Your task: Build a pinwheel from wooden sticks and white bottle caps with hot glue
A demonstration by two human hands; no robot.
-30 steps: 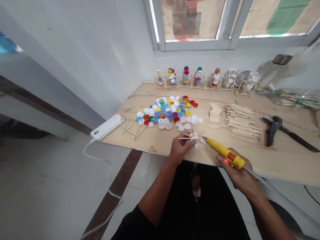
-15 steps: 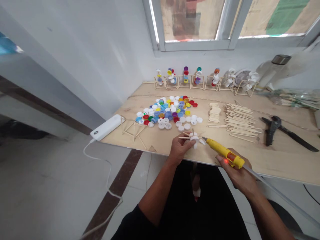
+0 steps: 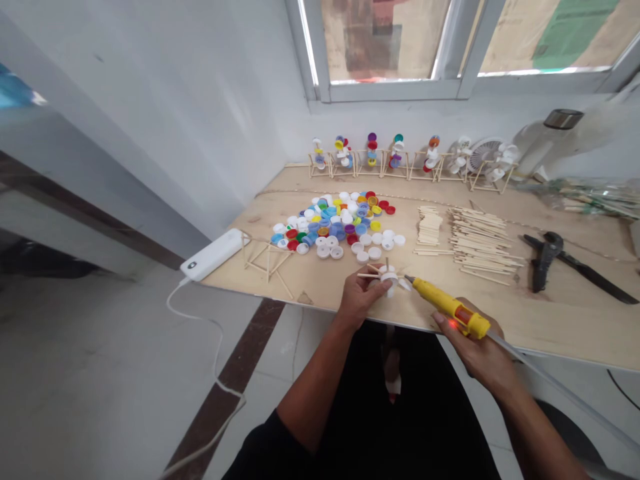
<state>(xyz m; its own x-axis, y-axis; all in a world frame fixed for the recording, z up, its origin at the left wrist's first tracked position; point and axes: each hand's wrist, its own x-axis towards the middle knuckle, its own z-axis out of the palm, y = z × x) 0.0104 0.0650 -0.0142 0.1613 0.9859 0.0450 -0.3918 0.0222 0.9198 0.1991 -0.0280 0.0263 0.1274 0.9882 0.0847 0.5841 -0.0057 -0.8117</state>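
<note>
Nearer than the cap pile (image 3: pixel 338 231), the left hand (image 3: pixel 359 297) pinches a white cap hub (image 3: pixel 389 277) in its fingers; the right hand (image 3: pixel 481 350) grips a glue gun (image 3: pixel 440 299). Sticks (image 3: pixel 367 275) are fitted, some apparently uncapped, though details blur. Assembled cap wheels (image 3: pixel 373 145) stand beyond the pile.

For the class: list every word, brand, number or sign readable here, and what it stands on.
No text can be read.
White device: small dark mark, too small to make out.
Bottle caps: any markings too small.
Yellow glue gun: no legible lettering.
Window coverings: any print too blurred.
</note>
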